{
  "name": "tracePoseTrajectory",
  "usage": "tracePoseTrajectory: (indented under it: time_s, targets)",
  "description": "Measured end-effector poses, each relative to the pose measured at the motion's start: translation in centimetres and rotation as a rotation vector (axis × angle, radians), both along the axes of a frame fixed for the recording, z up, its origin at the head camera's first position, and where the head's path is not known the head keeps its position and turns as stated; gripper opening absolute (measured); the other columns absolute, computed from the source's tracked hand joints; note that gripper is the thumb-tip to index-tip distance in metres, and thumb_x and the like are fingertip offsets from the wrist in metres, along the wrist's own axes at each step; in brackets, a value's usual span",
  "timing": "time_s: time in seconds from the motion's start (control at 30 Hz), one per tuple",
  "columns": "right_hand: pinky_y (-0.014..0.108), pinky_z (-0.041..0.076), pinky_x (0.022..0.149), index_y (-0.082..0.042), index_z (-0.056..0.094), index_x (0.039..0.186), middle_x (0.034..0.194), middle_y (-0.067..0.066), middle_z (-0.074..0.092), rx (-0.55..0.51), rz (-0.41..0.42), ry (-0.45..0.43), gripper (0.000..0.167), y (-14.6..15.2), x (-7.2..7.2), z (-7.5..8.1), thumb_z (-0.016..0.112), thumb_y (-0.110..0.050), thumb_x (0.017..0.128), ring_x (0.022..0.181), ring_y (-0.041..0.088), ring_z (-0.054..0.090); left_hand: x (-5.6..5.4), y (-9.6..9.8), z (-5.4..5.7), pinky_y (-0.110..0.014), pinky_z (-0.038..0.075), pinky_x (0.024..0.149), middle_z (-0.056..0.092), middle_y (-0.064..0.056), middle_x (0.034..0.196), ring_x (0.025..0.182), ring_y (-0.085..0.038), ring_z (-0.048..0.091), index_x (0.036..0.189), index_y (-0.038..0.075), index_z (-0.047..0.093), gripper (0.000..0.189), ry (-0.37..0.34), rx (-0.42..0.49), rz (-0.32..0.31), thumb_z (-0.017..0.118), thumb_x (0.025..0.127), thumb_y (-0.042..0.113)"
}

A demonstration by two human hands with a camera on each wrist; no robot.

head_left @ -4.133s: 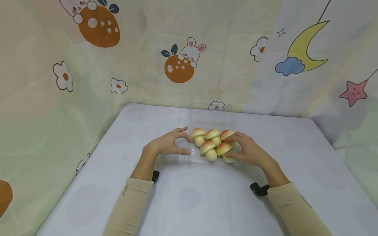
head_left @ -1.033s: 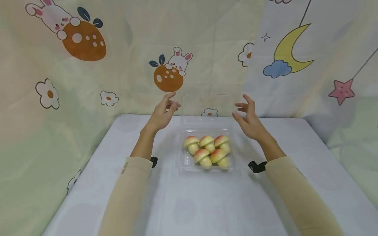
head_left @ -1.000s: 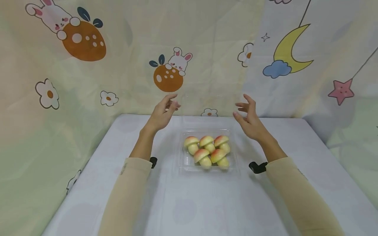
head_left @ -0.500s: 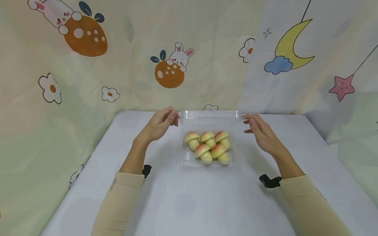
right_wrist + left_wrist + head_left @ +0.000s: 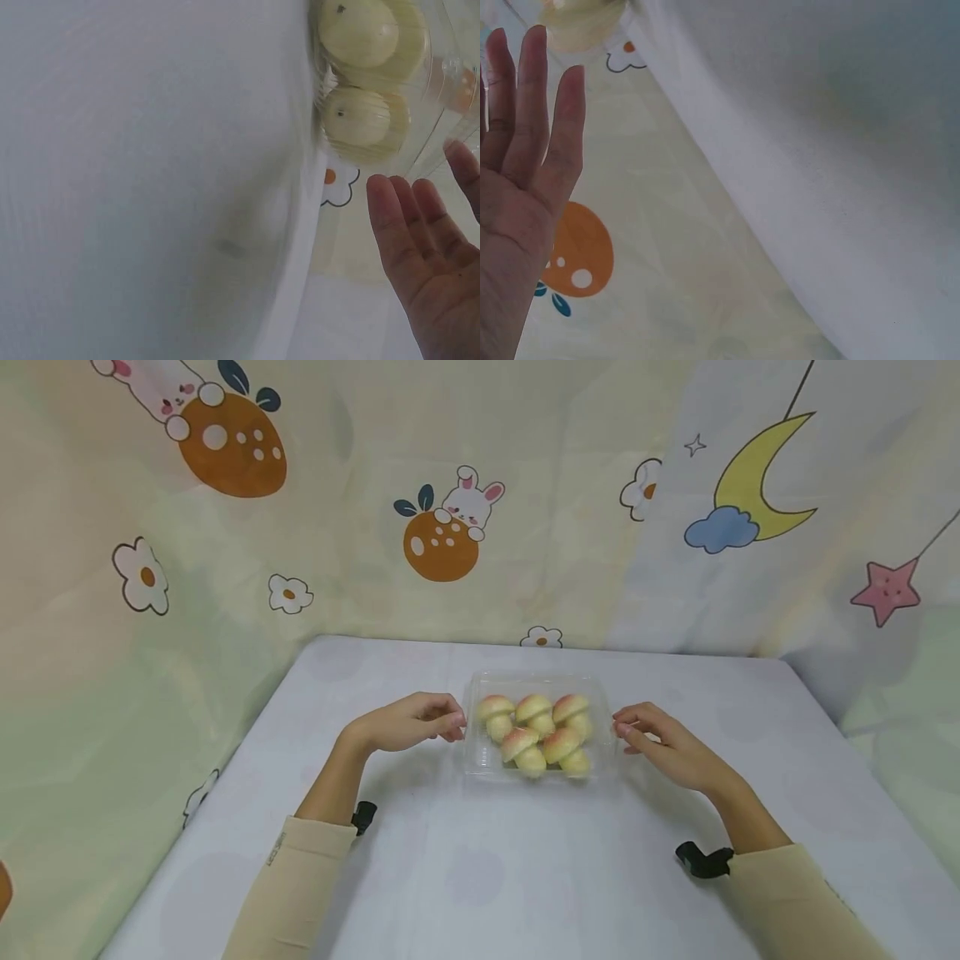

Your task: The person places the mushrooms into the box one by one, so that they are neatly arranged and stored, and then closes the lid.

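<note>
A clear plastic box point(image 5: 480, 767) sits on the table with its transparent lid point(image 5: 534, 681) lowered over it. Inside lie several mushroom-shaped pieces point(image 5: 531, 762) with pale stems and red-tinged yellow caps. At the box's left edge my left hand point(image 5: 408, 722) has thumb and forefinger close together, pinching the lid's side; its contact is hidden in the left wrist view, where the other fingers point(image 5: 568, 112) extend. My right hand point(image 5: 671, 747) pinches the lid's opposite side. The right wrist view shows its outer fingers point(image 5: 394, 217) fairly straight beside the clear wall.
A white cloth-covered table point(image 5: 472, 877) surrounds the box, its far edge meeting a printed curtain point(image 5: 555, 560). Black wrist cameras point(image 5: 705, 860) stick out near both sleeves.
The right hand has let go of a mushroom-shaped piece. Both hands moved up beside the raised lid, then came down and nearer with it until it covered the box.
</note>
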State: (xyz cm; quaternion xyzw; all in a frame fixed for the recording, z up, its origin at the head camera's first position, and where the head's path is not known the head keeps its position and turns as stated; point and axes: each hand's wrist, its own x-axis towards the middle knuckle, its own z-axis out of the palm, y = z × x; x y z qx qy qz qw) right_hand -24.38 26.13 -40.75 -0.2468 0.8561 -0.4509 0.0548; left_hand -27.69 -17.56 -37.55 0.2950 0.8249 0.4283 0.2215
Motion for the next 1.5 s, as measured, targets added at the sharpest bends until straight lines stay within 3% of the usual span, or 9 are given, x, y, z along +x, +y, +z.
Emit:
tracePoseTrajectory:
  time_s: [0.13,0.3,0.43,0.6,0.8,0.9,1.03,1.23,1.5]
  targets:
    - [0.035,0.057,0.089,-0.004,0.060,0.127,0.128,0.010,0.057,0.074,-0.034,-0.017,0.028,0.2,0.8,-0.2,0.055,-0.024,0.108,0.109,0.034,0.067,0.2,0.4,-0.5,-0.042,0.051,0.095,0.068,-0.020,0.112,0.106,-0.030,0.066,0.115,0.008,0.065,0.026,0.042,-0.048,-0.031,0.055,0.107,0.031]
    - [0.031,0.055,0.088,-0.007,0.060,0.129,0.131,0.011,0.062,0.102,-0.051,-0.044,0.030,0.1,1.5,-0.1,0.059,-0.026,0.106,0.113,0.031,0.067,0.7,0.7,-1.1,-0.038,0.053,0.088,0.070,-0.013,0.110,0.102,-0.026,0.067,0.114,0.013,0.065,0.025,0.095,-0.120,-0.017,0.058,0.105,0.035]
    - [0.029,0.056,0.088,-0.002,0.055,0.134,0.129,0.015,0.062,0.075,-0.038,-0.084,0.034,-0.2,2.0,-0.4,0.060,-0.021,0.105,0.111,0.028,0.068,1.3,0.8,-1.6,-0.038,0.053,0.089,0.071,-0.007,0.108,0.101,-0.021,0.068,0.115,0.017,0.062,0.023,0.085,-0.136,0.001,0.060,0.104,0.036]
    - [0.029,0.056,0.088,0.001,0.045,0.140,0.127,0.020,0.060,0.024,-0.035,-0.132,0.045,-0.5,2.6,-0.6,0.062,-0.017,0.103,0.108,0.026,0.067,1.8,1.1,-2.0,-0.039,0.050,0.091,0.074,0.004,0.100,0.096,-0.013,0.070,0.121,0.013,0.054,0.038,0.050,-0.143,0.038,0.070,0.097,0.038]
    - [0.037,0.058,0.091,0.002,0.027,0.140,0.122,0.026,0.055,-0.075,-0.030,-0.298,0.051,-0.7,3.2,-1.0,0.058,-0.019,0.106,0.105,0.034,0.071,2.2,1.7,-2.3,-0.035,0.049,0.083,0.071,0.005,0.093,0.085,-0.012,0.070,0.115,0.011,0.053,0.042,0.055,-0.178,0.085,0.074,0.093,0.040]
    - [0.037,0.059,0.088,0.005,0.034,0.135,0.116,0.024,0.059,-0.060,-0.041,-0.358,0.047,-0.7,3.4,-1.1,0.057,-0.025,0.106,0.099,0.032,0.072,2.4,1.7,-2.2,-0.034,0.049,0.080,0.070,0.003,0.094,0.084,-0.013,0.067,0.110,0.012,0.056,0.039,0.045,-0.233,0.113,0.073,0.093,0.044]
    - [0.041,0.060,0.085,0.010,0.054,0.113,0.103,0.023,0.065,-0.068,0.026,-0.425,0.041,-0.9,3.2,-1.2,0.052,-0.031,0.109,0.095,0.033,0.072,2.4,1.6,-2.2,-0.033,0.050,0.078,0.072,0.000,0.094,0.087,-0.014,0.065,0.103,0.013,0.065,0.033,0.021,-0.286,0.100,0.065,0.099,0.046]
    - [0.044,0.060,0.085,0.009,0.055,0.097,0.093,0.020,0.064,-0.141,0.092,-0.492,0.044,-0.9,2.9,-1.8,0.045,-0.031,0.112,0.098,0.036,0.072,2.3,1.7,-2.3,-0.034,0.052,0.082,0.075,-0.004,0.095,0.091,-0.015,0.069,0.095,0.010,0.070,0.030,-0.031,-0.234,0.042,0.056,0.105,0.035]
    - [0.045,0.061,0.082,0.012,0.054,0.105,0.095,0.018,0.066,-0.247,0.054,-0.526,0.049,-1.5,2.7,-2.7,0.038,-0.033,0.114,0.097,0.035,0.074,1.9,1.6,-2.5,-0.040,0.053,0.082,0.071,-0.006,0.092,0.088,-0.020,0.067,0.095,0.003,0.066,0.031,-0.168,-0.132,0.130,0.047,0.109,0.024]
